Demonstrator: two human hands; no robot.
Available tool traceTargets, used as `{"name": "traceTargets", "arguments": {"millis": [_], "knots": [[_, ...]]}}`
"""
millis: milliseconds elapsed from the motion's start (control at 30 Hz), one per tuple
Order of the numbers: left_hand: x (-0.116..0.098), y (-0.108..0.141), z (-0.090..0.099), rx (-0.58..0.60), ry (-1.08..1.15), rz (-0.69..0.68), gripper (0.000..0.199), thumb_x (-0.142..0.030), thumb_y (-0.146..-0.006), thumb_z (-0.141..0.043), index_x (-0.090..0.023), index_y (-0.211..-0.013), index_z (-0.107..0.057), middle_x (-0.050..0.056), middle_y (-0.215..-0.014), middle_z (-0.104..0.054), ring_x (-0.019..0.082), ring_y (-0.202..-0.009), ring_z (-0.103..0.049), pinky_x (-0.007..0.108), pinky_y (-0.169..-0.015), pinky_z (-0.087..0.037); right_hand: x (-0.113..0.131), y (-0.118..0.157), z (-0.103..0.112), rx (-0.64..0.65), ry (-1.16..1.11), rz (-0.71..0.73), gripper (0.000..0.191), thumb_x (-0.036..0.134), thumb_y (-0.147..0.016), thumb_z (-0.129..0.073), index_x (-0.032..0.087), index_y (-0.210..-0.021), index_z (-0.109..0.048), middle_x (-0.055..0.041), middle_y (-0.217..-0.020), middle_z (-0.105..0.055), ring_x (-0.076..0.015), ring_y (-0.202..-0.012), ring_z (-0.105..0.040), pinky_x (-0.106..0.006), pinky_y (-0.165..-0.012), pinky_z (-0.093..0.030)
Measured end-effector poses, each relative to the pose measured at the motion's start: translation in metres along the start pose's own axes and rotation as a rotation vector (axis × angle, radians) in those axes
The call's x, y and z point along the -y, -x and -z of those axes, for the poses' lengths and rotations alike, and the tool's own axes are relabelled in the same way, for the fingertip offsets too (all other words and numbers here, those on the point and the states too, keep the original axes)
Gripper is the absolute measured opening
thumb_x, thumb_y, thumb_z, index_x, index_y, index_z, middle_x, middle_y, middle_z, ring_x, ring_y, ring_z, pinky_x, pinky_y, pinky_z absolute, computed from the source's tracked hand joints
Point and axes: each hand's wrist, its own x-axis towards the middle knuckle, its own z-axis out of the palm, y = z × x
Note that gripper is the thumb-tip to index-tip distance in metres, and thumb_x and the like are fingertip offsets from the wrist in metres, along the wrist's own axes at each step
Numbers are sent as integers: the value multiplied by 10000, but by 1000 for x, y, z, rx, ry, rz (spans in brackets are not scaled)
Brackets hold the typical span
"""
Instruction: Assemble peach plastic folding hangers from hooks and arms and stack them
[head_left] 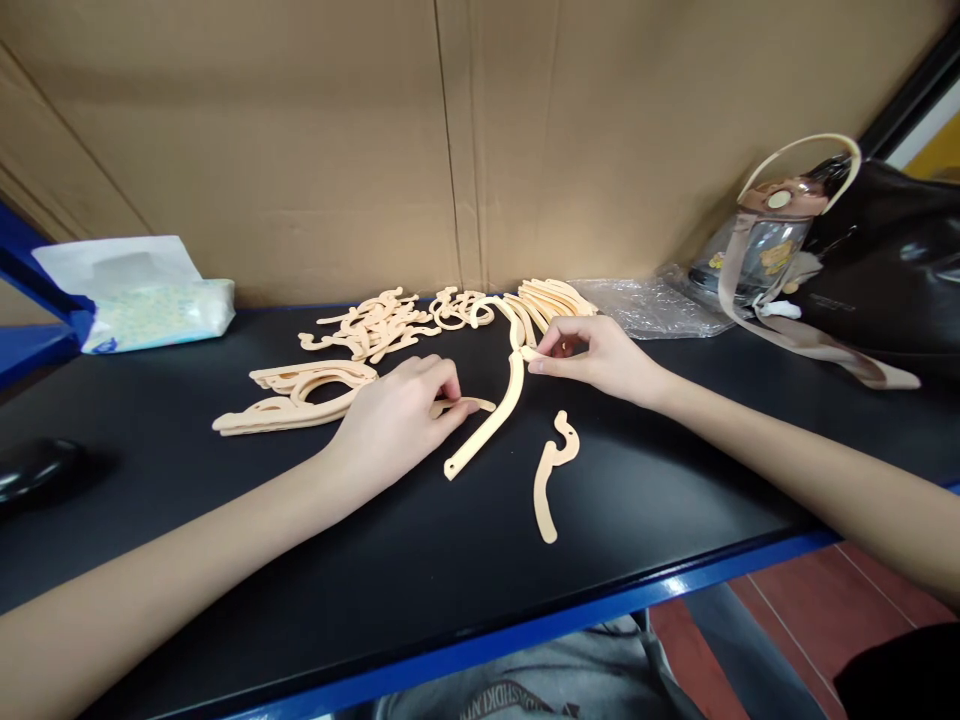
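Note:
My left hand is closed in a pinch on a thin beige hanger piece, whose tip sticks out past the fingertips. My right hand pinches a small pale end beside the joint of a beige hanger hook and a long curved hanger arm. That arm slants down toward the front, between both hands. A loose S-shaped hanger piece lies flat on the black table, nearer to me. Left of my left hand rests a stack of joined hangers, partly hidden behind the hand.
Behind my hands lie a heap of small hanger pieces and a row of long arms. A clear plastic bag, a strapped bottle and a black bag stand right. Tissues and a mouse are left.

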Motion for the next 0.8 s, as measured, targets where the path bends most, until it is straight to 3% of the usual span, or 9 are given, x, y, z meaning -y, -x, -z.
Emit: {"name": "traceTargets", "arguments": {"millis": [100,167,267,533,700,800], "knots": [[2,0,-1,25,-43,24,134,-319,-919,-535,-187,-939,-551,-4,-868,-611,170,-758,-599,282,-598,-417,-2,0,-4,56,-3,-15,236,378,-750,-721,150,-739,-661,5,-687,-617,-87,-559,-445,-240,-535,-353],[3,0,-2,35,-156,-22,132,-260,-948,-482,-163,-987,-562,28,-932,-617,195,-830,-611,305,-665,-449,-5,0,-6,87,4,-23,236,382,-755,-715,151,-748,-668,5,-678,-613,-89,-556,-448,-240,-528,-347],[2,1,0,60,-348,-84,185,-203,-964,-422,-129,-996,-588,75,-959,-608,243,-913,-604,347,-742,-470,-8,0,-8,116,28,-44,235,385,-761,-711,153,-757,-673,0,-693,-631,-93,-563,-474,-238,-534,-360],[-16,7,10,228,-635,-61,297,45,-828,-335,-82,-890,-595,137,-848,-568,291,-822,-595,366,-656,-473,-5,1,-12,86,285,-56,209,372,-791,-692,173,-731,-675,6,-711,-633,-104,-600,-509,-241,-560,-337],[-11,7,11,153,-511,-80,213,-110,-898,-349,-106,-868,-560,139,-852,-571,300,-808,-594,388,-644,-464,1,3,-12,27,472,65,199,373,-848,-640,186,-779,-646,-21,-859,-659,-169,-815,-584,-271,-669,-396],[-7,3,19,8,-168,-3,93,-192,-878,-424,-175,-839,-506,60,-817,-579,235,-732,-589,346,-605,-458,5,6,-12,-11,550,189,201,374,-891,-589,181,-883,-647,-54,-933,-653,-203,-900,-580,-306,-756,-422]]}}
